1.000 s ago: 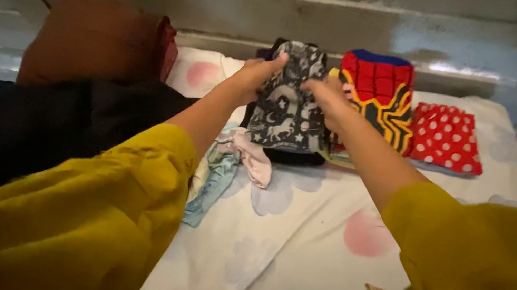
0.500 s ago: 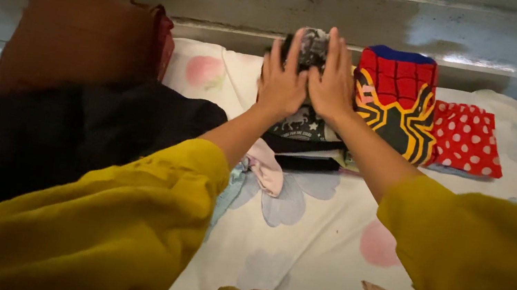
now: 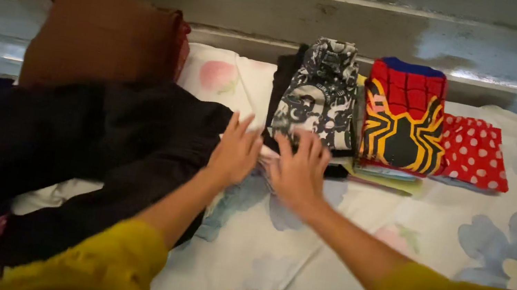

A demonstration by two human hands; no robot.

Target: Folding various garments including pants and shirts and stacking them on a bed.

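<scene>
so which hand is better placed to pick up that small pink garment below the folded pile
Probably the right hand: it lies flat over the pink garment, while the left hand rests beside it, at the dark cloth.

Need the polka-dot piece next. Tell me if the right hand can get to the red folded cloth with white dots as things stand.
Probably yes. The right hand lies open on the sheet, holding nothing; the red dotted cloth sits uncovered at the row's far right, beyond the spider-print garment.
</scene>
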